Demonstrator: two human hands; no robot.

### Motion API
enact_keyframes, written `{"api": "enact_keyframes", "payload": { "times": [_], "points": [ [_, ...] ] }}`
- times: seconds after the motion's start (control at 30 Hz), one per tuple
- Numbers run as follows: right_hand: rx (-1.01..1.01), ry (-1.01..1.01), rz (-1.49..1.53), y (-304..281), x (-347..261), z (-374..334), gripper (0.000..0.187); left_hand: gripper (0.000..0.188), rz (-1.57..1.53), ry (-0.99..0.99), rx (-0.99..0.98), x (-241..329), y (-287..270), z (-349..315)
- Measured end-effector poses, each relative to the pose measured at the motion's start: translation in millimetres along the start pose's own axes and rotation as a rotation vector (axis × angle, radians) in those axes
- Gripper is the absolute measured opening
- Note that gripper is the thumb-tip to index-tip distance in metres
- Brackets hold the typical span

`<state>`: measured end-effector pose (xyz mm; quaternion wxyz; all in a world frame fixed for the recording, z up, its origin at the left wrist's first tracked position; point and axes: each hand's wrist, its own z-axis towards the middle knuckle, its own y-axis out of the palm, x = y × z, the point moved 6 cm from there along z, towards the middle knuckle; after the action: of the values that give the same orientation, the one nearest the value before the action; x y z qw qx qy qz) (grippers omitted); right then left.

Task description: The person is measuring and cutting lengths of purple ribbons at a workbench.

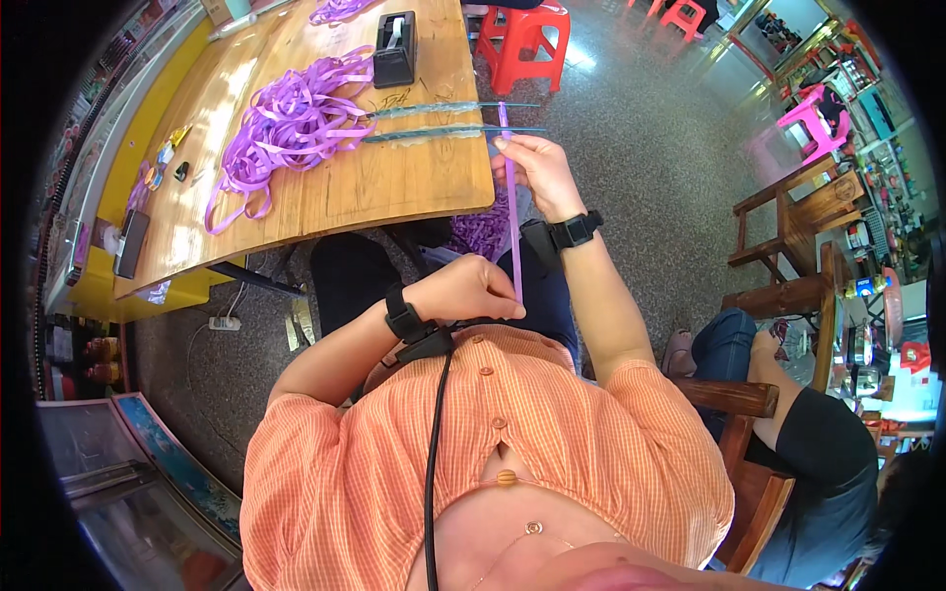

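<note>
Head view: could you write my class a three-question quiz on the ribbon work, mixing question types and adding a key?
1. Which hand pinches the purple ribbon strip near the orange checked shirt?
2. True or false: the two thin rods stick out past the edge of the wooden table.
3. What colour is the tape dispenser? (a) red (b) black (c) pink

Key: 1. The left hand. 2. True. 3. b.

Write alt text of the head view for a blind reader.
An orange-shirted person holds a purple ribbon straight, left grip near the waist, right grip beside two thin rods jutting past a wooden table. More purple ribbon is heaped on it, near a black tape dispenser.
</note>
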<state>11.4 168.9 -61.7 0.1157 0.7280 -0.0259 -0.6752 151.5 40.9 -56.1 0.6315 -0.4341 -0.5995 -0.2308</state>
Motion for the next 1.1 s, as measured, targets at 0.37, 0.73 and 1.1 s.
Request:
{"api": "enact_keyframes", "payload": {
  "times": [0.37, 0.73, 1.1],
  "points": [
    [0.015, -0.046, -0.119, -2.1, -19.7, -21.3, 0.024, 0.014, 0.05, 0.236, 0.01, 50.4, -5.6, -12.0],
    [-0.211, -0.655, -0.659, 4.1, -74.7, -105.6, 0.038, 0.011, 0.056, 0.239, 0.121, 107.4, -24.6, -12.1],
    [0.005, -1.089, -1.019, 25.0, -186.3, -6.6, 0.023, 0.027, -0.052, 0.594, 0.672, 175.3, -162.0, 8.7]
  ]
}}
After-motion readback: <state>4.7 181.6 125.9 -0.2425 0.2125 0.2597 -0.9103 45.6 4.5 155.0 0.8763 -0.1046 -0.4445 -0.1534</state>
